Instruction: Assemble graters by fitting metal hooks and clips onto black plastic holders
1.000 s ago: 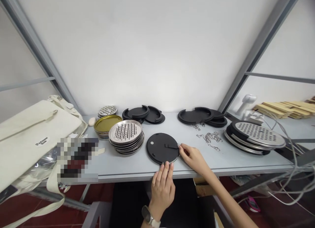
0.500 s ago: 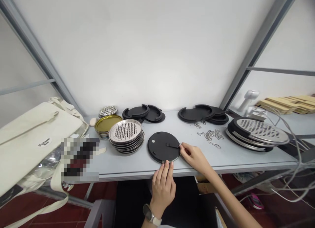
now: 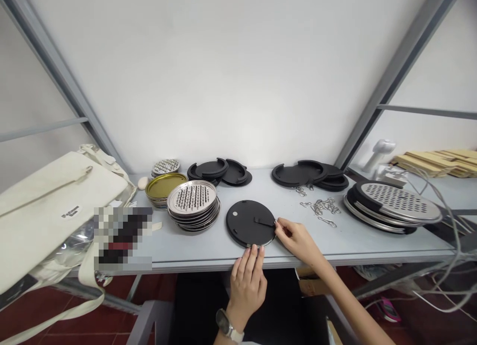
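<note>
A round black disc (image 3: 248,225) with a pale dot and a small strap-like tab lies flat on the grey table (image 3: 208,250). My left hand (image 3: 248,280), wearing a watch, rests its fingertips on the disc's near edge, fingers stretched out. At the disc's right edge my right hand (image 3: 296,238) is closed in a pinch; what lies between its fingertips is too small to make out. Left of the disc stands a stack of round metal grater plates (image 3: 193,201). To the right, metal clips (image 3: 324,207) lie in a loose pile.
Black round trays (image 3: 298,173) and more black parts (image 3: 208,170) lie along the wall. Perforated metal discs (image 3: 398,198) are stacked at the right. A gold lid (image 3: 164,185) sits behind the grater stack, and a cream bag (image 3: 59,206) fills the left side.
The whole view has shifted slightly, so the table's objects appear a little further right. Both hands keep their places at the disc's edge.
</note>
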A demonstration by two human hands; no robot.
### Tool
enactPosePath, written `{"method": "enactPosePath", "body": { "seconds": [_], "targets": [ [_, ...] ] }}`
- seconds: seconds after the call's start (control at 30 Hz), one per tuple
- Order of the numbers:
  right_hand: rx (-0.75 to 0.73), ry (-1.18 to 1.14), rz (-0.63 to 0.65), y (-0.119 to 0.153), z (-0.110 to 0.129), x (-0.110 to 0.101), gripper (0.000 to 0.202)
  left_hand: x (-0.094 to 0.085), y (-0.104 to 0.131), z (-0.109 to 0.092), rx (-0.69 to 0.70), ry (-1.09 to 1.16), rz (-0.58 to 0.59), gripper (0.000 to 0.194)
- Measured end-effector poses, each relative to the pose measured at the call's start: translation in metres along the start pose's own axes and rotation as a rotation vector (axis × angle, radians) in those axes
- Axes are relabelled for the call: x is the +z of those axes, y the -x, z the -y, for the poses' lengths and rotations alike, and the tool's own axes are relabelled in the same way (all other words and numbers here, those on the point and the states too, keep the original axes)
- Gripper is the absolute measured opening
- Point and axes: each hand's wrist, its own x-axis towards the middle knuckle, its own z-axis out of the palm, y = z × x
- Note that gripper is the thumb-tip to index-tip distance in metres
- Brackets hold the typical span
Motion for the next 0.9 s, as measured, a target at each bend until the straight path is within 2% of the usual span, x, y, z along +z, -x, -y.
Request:
{"method": "enactPosePath", "body": {
  "seconds": [0.2, 0.43, 0.9],
  "targets": [
    [-0.001, -0.037, 0.011, 0.0018, 0.0006, -0.0009, 0.033, -0.0010, -0.0005, -0.0001, -0.002, -0.009, 0.004, 0.052],
    [0.041, -0.002, -0.090, -0.0001, -0.0014, 0.0038, 0.035, -0.0010, -0.0006, -0.0005, -0.012, -0.023, 0.024, 0.053],
    [-0.032, -0.035, -0.015, 0.0018, 0.0028, 0.0002, 0.032, -0.0001, -0.0005, -0.0042, -0.039, -0.025, 0.038, 0.053]
  ]
}}
